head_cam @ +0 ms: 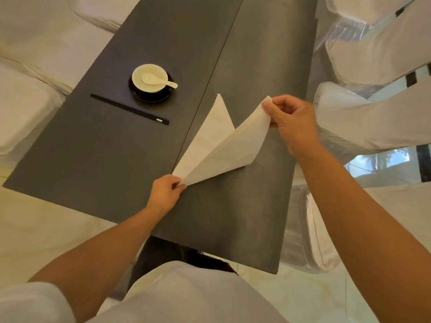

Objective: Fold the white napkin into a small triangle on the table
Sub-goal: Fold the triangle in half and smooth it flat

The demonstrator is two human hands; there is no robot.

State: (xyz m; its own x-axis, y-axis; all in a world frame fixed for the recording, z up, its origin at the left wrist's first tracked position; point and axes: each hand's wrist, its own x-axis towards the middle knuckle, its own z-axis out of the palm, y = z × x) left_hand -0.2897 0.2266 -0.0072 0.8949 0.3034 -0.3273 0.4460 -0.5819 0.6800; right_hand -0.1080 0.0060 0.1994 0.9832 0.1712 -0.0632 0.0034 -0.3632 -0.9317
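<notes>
Left hand [164,194], just below the middle of the frame, is pinching the near tip of the white napkin [221,148] between thumb and fingers, right down at the tabletop. Looks to me like that's the anchor, so the point doesn't slide while the other end gets moved.

Right hand [291,122], right of centre, has thumb and fingertips closed on 1 far corner and holds it up off the surface, so that flap hangs in a curve between the 2 hands. My guess is it's about to be laid over the other flap. That one lies flat on the dark table [245,217] with its tip pointing toward the upper middle of the frame. Lifting instead of dragging makes sense, since a soft sheet like that would bunch up if pushed.

So the napkin sits centre frame, half on the table and half in the air. It's a long pointed shape, not a small triangle yet. I'd call it midway.

Further out, up and left of the napkin, there's a cream bowl [149,73] with a ceramic spoon [158,81] in it, on a dark saucer [151,96]. A pair of black chopsticks [129,109] lies just below-left of that. It's all well apart from the fold, so nothing to knock. White-covered chairs [373,54] line both sides of the frame.
</notes>
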